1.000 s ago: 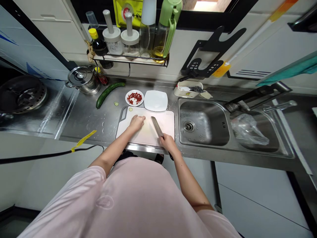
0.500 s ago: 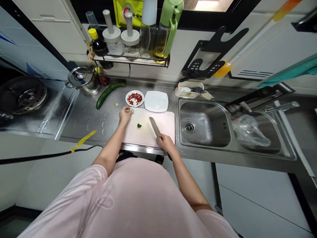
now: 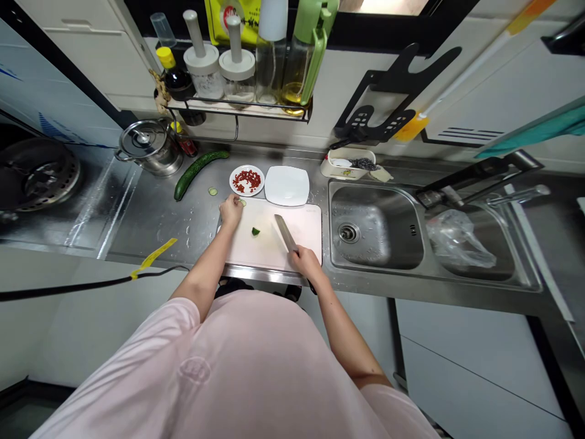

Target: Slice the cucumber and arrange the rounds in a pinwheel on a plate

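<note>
My right hand [image 3: 305, 262] is wrapped round the handle of a knife [image 3: 286, 233], whose blade points up and left over the white cutting board [image 3: 265, 253]. At the board's upper left corner, the fingers of my left hand [image 3: 231, 210] pinch a pale cucumber slice [image 3: 242, 202]. A small dark green piece [image 3: 255, 231] lies mid-board. Another slice [image 3: 212, 191] rests on the steel counter, near a long cucumber [image 3: 196, 174]. Behind the board stand a plate with chopped red pieces [image 3: 247, 180] and a white square plate [image 3: 287, 186].
A lidded steel pot [image 3: 148, 146] stands at the back left, beside a small red bottle [image 3: 186, 141]. To the right are a sink [image 3: 377, 225], a second basin with a plastic bag [image 3: 459, 238] and a white container [image 3: 350, 164]. A spice shelf [image 3: 237, 108] hangs above.
The view has shifted slightly. My left hand has turned a little at the board's corner, with the slice still at its fingertips. The knife and my right hand have hardly moved.
</note>
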The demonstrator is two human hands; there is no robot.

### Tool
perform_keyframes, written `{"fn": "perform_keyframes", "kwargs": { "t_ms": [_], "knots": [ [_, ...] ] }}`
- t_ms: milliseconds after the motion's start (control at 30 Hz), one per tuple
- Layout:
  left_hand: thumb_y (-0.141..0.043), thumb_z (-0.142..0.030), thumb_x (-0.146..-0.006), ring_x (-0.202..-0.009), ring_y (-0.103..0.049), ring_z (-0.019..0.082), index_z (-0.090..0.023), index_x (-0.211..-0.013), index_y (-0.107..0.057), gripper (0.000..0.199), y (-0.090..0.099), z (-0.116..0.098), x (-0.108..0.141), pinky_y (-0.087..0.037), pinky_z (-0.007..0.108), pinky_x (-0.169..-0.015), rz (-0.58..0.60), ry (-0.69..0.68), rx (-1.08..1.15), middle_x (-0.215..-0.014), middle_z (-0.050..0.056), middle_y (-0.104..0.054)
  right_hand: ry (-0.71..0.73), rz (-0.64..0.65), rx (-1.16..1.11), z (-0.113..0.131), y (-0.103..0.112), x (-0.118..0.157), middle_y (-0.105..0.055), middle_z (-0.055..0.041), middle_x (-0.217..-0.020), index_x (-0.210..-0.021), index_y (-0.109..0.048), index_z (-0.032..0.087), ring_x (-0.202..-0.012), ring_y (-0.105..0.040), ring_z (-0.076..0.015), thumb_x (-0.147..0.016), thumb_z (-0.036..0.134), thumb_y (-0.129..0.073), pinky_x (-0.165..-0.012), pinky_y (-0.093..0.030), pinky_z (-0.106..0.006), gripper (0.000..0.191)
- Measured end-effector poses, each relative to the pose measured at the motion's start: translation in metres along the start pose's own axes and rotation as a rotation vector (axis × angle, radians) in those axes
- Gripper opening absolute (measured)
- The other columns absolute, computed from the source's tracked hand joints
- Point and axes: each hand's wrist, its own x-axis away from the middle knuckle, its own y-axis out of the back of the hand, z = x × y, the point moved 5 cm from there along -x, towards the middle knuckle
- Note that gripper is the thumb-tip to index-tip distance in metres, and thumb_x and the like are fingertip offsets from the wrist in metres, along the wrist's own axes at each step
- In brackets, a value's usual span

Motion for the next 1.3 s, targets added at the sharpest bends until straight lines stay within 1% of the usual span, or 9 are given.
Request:
{"fn": "perform_keyframes", "kwargs": {
  "t_ms": [200, 333, 467, 567, 700, 800, 867, 1033, 1300],
  "knots": [
    [-0.045, -0.017, -0.080, -0.091, -0.057, 0.022, -0.019, -0.096, -0.064, 0.024, 0.002, -0.009, 0.004, -0.035, 0.033, -0.085, 0.003, -0.115, -0.061, -0.091, 0.008, -0.067, 0.025, -0.010, -0.024, -0.002, -0.001, 0.000, -0.068, -0.0069, -0.089, -0.095, -0.065, 0.017, -0.081, -0.057, -0.0168, -0.087, 0.027, -0.038, -0.063, -0.031, -0.021, 0.030],
    [-0.045, -0.016, -0.081, -0.094, -0.056, 0.023, -0.019, -0.094, -0.063, 0.023, 0.004, -0.010, 0.007, -0.034, 0.035, -0.086, 0.017, -0.135, -0.071, -0.094, 0.009, -0.066, 0.031, -0.017, -0.028, -0.003, -0.003, 0.000, -0.068, -0.0072, -0.087, -0.094, -0.065, 0.017, -0.080, -0.057, -0.0171, -0.088, 0.029, -0.038, -0.064, -0.031, -0.021, 0.030],
    [-0.044, -0.019, -0.083, -0.097, -0.055, 0.022, -0.020, -0.100, -0.061, 0.024, 0.010, -0.008, 0.017, -0.035, 0.035, -0.087, -0.042, -0.132, -0.023, -0.099, 0.008, -0.065, 0.025, -0.003, -0.022, -0.002, -0.003, -0.001, -0.068, -0.0069, -0.089, -0.095, -0.065, 0.017, -0.081, -0.058, -0.0168, -0.087, 0.027, -0.038, -0.064, -0.032, -0.021, 0.029],
    [-0.042, -0.023, -0.086, -0.095, -0.055, 0.020, -0.018, -0.102, -0.059, 0.025, 0.014, -0.006, 0.036, -0.037, 0.032, -0.087, -0.062, -0.157, 0.057, -0.098, 0.008, -0.064, 0.026, -0.002, -0.018, 0.000, -0.002, -0.002, -0.068, -0.0068, -0.088, -0.095, -0.065, 0.017, -0.082, -0.058, -0.0171, -0.087, 0.027, -0.038, -0.064, -0.032, -0.021, 0.029],
    [-0.040, -0.031, -0.089, -0.087, -0.056, 0.017, -0.018, -0.095, -0.059, 0.024, 0.014, -0.004, 0.076, -0.041, 0.029, -0.083, 0.011, -0.244, 0.137, -0.091, 0.006, -0.064, 0.018, -0.002, -0.014, 0.001, -0.001, -0.003, -0.068, -0.0073, -0.089, -0.096, -0.065, 0.017, -0.083, -0.058, -0.0173, -0.088, 0.027, -0.039, -0.065, -0.032, -0.021, 0.029],
    [-0.047, -0.037, -0.086, -0.085, -0.056, 0.017, -0.018, -0.093, -0.058, 0.023, 0.011, -0.003, 0.103, -0.042, 0.029, -0.081, 0.042, -0.282, 0.147, -0.088, 0.006, -0.063, 0.020, 0.002, -0.011, 0.002, 0.000, -0.004, -0.068, -0.0081, -0.090, -0.097, -0.065, 0.016, -0.084, -0.058, -0.0176, -0.088, 0.027, -0.039, -0.066, -0.033, -0.021, 0.030],
    [-0.052, -0.039, -0.083, -0.088, -0.057, 0.018, -0.018, -0.094, -0.058, 0.024, 0.008, -0.003, 0.114, -0.042, 0.030, -0.083, 0.061, -0.299, 0.127, -0.090, 0.007, -0.063, 0.027, 0.004, -0.007, 0.003, 0.000, -0.004, -0.068, -0.0081, -0.091, -0.097, -0.065, 0.017, -0.084, -0.058, -0.0176, -0.088, 0.028, -0.039, -0.066, -0.033, -0.021, 0.030],
    [-0.057, -0.035, -0.080, -0.096, -0.057, 0.020, -0.019, -0.097, -0.058, 0.023, 0.001, -0.006, 0.119, -0.041, 0.033, -0.087, 0.126, -0.316, 0.069, -0.098, 0.007, -0.064, 0.040, 0.000, 0.005, 0.006, 0.000, -0.003, -0.068, -0.0077, -0.089, -0.095, -0.065, 0.017, -0.083, -0.059, -0.0175, -0.087, 0.027, -0.039, -0.064, -0.032, -0.021, 0.029],
    [-0.055, -0.029, -0.082, -0.097, -0.058, 0.018, -0.020, -0.097, -0.061, 0.018, 0.001, -0.010, 0.119, -0.043, 0.033, -0.088, 0.178, -0.360, 0.175, -0.099, 0.006, -0.066, 0.059, 0.035, 0.034, 0.016, -0.003, 0.004, -0.067, -0.0082, -0.091, -0.098, -0.063, 0.017, -0.082, -0.059, -0.0176, -0.089, 0.026, -0.037, -0.061, -0.032, -0.022, 0.029]
  ]
}}
